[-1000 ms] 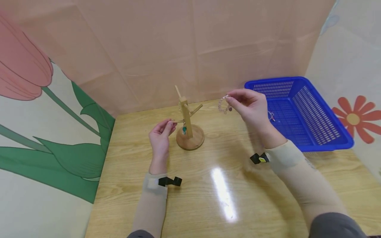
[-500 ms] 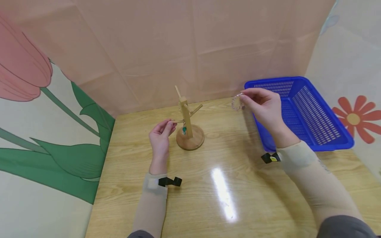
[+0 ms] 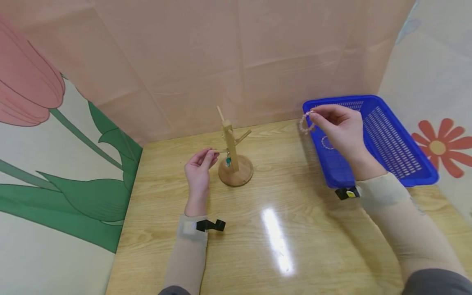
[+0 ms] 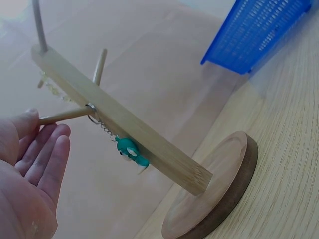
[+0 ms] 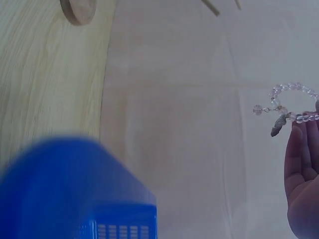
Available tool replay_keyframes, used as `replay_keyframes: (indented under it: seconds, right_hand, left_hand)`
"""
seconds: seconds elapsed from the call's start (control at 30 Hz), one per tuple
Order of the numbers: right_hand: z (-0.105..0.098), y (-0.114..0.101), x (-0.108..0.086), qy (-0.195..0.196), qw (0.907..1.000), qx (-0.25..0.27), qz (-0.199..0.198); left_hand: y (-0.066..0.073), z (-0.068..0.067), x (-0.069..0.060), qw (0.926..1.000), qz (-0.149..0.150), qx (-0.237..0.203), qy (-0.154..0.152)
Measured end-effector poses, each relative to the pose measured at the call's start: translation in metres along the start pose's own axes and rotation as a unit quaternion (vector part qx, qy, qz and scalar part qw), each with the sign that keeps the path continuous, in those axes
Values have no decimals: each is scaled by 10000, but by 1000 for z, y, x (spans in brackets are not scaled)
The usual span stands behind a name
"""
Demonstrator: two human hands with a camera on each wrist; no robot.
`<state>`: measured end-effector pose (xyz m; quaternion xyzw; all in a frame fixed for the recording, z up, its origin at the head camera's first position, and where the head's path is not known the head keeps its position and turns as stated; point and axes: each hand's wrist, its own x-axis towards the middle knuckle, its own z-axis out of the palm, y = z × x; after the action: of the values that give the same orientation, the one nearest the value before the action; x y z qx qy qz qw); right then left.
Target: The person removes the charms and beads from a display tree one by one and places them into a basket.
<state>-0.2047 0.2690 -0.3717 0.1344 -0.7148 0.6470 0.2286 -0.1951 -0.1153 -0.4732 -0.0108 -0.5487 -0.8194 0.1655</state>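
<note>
My left hand (image 3: 199,170) pinches the end of a side peg on the wooden stand (image 3: 231,147). From that peg, near the post, a teal figure keychain (image 4: 130,151) hangs by its metal ring. A string of yellowish clear beads (image 4: 56,91) hangs behind the post in the left wrist view. Between thumb and fingertips, my right hand (image 3: 341,133) pinches a pink beaded bracelet (image 3: 303,128) over the left rim of the blue basket (image 3: 416,141). A leaf-shaped charm (image 5: 278,125) dangles from the bracelet in the right wrist view.
Another bracelet (image 3: 326,143) lies inside the basket, partly hidden by my right hand. The stand's round base (image 3: 241,177) rests on the wooden table (image 3: 243,237). A pink cloth (image 3: 191,65) hangs behind the table.
My right hand has moved right with the pink bracelet, from beside the basket to over its left edge. The left hand and the stand have stayed in place.
</note>
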Motion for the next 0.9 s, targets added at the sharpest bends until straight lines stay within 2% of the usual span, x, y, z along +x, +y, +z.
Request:
replay_keyframes:
  seconds: [0.2,0.43,0.67,0.9]
  right_hand:
    - [-17,1,5,94,9980,-608,142]
    - [-31,10,7,108,9950,-947,311]
    - [-49,18,0,132,9895,-1298,621]
    - [-68,15,6,215,9851,-1612,559]
  left_hand:
    - [-1,0,2,10000,7,94,19]
    - [-1,-1,3,9999,-6,73,79]
    - [-3,-3,-3,9997,-187,105,82]
    - [-5,-3,-3,9997,-116,191,11]
